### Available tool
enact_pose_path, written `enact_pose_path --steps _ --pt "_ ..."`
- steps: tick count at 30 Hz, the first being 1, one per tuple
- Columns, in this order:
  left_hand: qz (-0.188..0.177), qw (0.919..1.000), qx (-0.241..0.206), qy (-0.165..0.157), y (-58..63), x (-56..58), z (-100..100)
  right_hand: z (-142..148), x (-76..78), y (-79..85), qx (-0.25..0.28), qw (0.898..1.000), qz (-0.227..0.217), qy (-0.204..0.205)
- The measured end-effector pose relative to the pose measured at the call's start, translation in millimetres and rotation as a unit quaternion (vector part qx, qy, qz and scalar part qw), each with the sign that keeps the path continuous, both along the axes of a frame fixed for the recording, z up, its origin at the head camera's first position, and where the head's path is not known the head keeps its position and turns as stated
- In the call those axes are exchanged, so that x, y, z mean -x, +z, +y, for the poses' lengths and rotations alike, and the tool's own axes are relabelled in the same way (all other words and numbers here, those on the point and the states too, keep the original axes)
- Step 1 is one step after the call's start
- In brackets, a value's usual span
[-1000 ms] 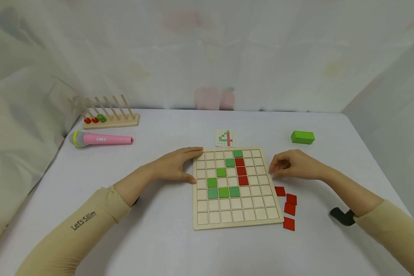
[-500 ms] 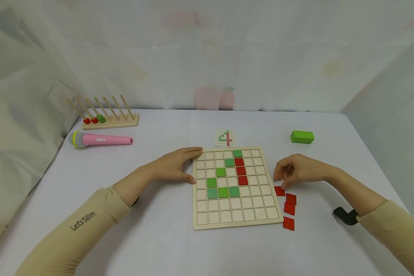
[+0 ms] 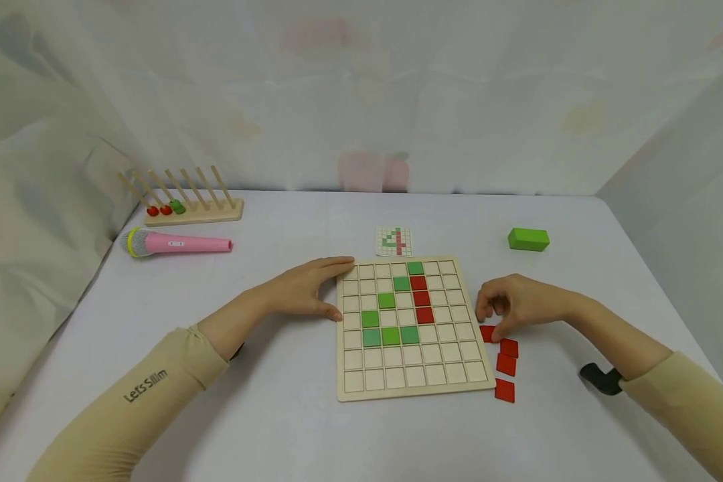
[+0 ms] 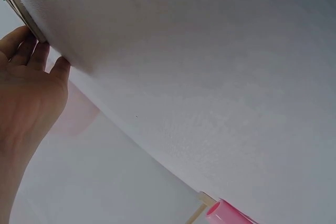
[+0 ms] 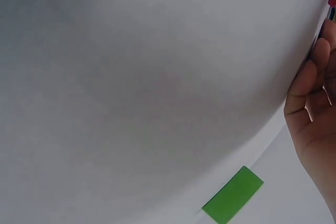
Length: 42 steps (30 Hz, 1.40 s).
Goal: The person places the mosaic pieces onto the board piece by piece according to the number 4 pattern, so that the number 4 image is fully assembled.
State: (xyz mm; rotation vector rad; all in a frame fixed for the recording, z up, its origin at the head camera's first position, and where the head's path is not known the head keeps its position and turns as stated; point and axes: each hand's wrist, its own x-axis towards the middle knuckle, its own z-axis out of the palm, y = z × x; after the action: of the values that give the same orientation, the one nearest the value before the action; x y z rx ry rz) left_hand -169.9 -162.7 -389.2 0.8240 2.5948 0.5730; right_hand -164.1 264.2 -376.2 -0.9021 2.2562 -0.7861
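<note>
A wooden grid board (image 3: 354,381) lies on the table, with several green tiles (image 3: 390,336) and a column of red tiles (image 3: 421,299) in its squares. My left hand (image 3: 298,288) rests against the board's left side, thumb at the edge and fingers by the upper corner; its fingertips also touch the edge in the left wrist view. Beside the board's right edge, my right hand (image 3: 518,302) has its fingers bent and pinches the topmost loose red tile (image 3: 486,333), which still lies flat and is partly covered by the thumb. Other loose red tiles (image 3: 506,365) lie just below.
A small pattern card (image 3: 394,241) lies behind the board. At the back right is a green block (image 3: 528,239). A pink toy microphone (image 3: 183,243) and a wooden peg rack (image 3: 199,213) with red and green beads stand at the back left.
My right hand has moved down and slightly right from the board's upper right edge to the topmost loose red tile. My left hand and the board have stayed in place.
</note>
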Motion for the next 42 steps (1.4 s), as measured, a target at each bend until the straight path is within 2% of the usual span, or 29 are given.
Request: enact_pose_path --steps 14,23,36,42 --pt "0.005 1.0 0.001 -0.006 -1.9 -0.1 0.7 -3.3 -2.4 -2.1 -0.018 0.999 0.028 0.005" --pt "0.009 0.9999 0.001 -0.007 -3.6 0.4 0.2 -2.1 0.0 -0.1 -0.031 0.999 0.018 -0.012" --pt "0.002 1.0 0.0 -0.006 -0.3 -0.2 0.7 -6.4 11.6 14.7 -0.045 0.999 0.013 -0.014" --pt "0.002 1.0 0.0 -0.006 2.1 -0.6 1.4 -13.6 16.4 21.1 -0.033 0.999 0.015 -0.011"
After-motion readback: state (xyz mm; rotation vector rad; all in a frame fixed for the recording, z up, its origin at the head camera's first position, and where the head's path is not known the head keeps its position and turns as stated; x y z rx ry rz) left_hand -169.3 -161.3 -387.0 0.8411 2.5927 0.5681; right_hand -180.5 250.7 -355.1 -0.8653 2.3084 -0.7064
